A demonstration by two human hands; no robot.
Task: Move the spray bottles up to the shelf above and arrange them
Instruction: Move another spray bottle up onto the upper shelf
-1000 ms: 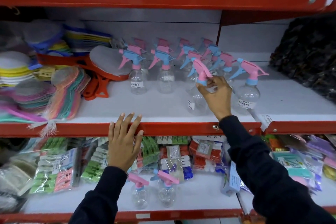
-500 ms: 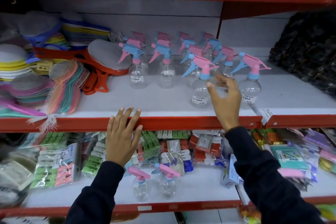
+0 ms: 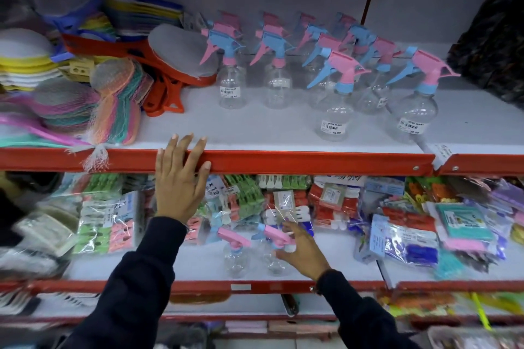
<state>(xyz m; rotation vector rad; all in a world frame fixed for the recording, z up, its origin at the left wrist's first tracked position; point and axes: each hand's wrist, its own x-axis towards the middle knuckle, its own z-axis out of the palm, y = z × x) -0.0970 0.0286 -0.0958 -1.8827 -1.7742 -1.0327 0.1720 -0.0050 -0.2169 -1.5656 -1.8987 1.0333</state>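
Several clear spray bottles with pink and blue trigger heads stand on the upper shelf (image 3: 283, 133); the nearest ones are a front bottle (image 3: 334, 113) and another (image 3: 412, 113) to its right. Two more spray bottles stand on the lower shelf (image 3: 198, 263): a left one (image 3: 235, 252) and a right one (image 3: 273, 249). My right hand (image 3: 303, 252) is at the right one's pink head, fingers spread around it, not closed. My left hand (image 3: 181, 178) lies flat, fingers apart, on the upper shelf's red front lip (image 3: 312, 163).
Netted scrubbers (image 3: 113, 105), sponges and red-handled brushes (image 3: 170, 65) fill the upper shelf's left. Packs of clothes pegs (image 3: 107, 224) and other bagged goods (image 3: 419, 224) crowd the lower shelf behind and beside the two bottles. A dark bundle (image 3: 493, 37) sits at the upper right.
My right hand let go of the front bottle on the upper shelf and dropped down to the right bottle on the lower shelf. My left hand stayed on the red lip.
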